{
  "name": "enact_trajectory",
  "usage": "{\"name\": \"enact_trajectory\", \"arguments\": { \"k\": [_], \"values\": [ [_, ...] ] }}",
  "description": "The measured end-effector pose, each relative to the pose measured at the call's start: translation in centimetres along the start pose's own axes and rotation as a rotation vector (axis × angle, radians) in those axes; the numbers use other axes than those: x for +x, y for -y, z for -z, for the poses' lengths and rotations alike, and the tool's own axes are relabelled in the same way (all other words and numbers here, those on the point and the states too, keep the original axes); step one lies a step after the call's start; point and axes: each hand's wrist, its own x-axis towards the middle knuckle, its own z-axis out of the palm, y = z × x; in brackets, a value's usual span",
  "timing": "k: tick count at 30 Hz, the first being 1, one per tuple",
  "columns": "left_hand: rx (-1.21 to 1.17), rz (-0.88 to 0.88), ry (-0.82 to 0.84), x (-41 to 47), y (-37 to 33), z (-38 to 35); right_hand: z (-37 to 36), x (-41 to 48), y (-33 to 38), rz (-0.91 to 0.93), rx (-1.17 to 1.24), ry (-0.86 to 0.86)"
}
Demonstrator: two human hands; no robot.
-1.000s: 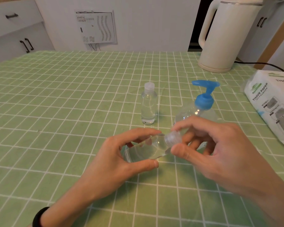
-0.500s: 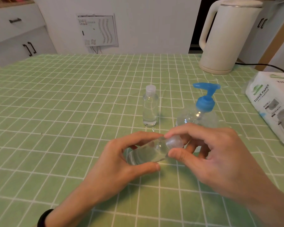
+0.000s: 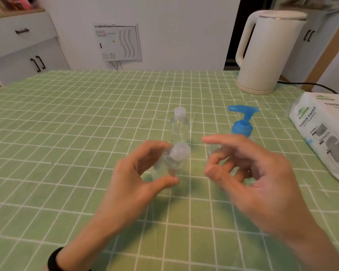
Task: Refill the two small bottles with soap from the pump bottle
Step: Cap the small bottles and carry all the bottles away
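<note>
My left hand point(image 3: 137, 177) grips a small clear bottle point(image 3: 169, 164) with a frosted cap, its top turned toward the camera, just above the green checked tablecloth point(image 3: 67, 133). My right hand point(image 3: 249, 173) hovers a short way to its right with loosely curved fingers, holding nothing and not touching the cap. A second small clear bottle point(image 3: 179, 127) with its cap on stands upright behind the held one. The pump bottle point(image 3: 242, 122), clear with a blue pump head, stands behind my right hand, which hides its lower body.
A cream electric kettle point(image 3: 266, 53) stands at the back right with a black cord running right. A white tissue paper pack point(image 3: 325, 133) lies at the right edge. White cabinets point(image 3: 22, 47) and a wall panel are beyond the table.
My right hand has let go of the small bottle's cap and moved away to the right. My left hand has tipped the bottle more upright. The camera has moved closer.
</note>
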Motion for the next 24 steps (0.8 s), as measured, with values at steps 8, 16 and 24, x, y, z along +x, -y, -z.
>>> {"name": "enact_trajectory", "arguments": {
  "k": [8, 16, 24],
  "values": [
    [-0.105, 0.17, -0.063, 2.6, 2.2, 1.8, 3.2, 1.4, -1.5, -0.031, -0.066, -0.343],
    [-0.116, 0.166, 0.024, 5.5, 3.9, 1.4, 3.4, 1.4, -4.1, -0.388, -0.168, 0.059],
    [-0.127, 0.253, 0.204, 7.9, 3.7, 0.6, 3.8, 1.2, -5.4, -0.475, -0.196, 0.224]
  ]
}}
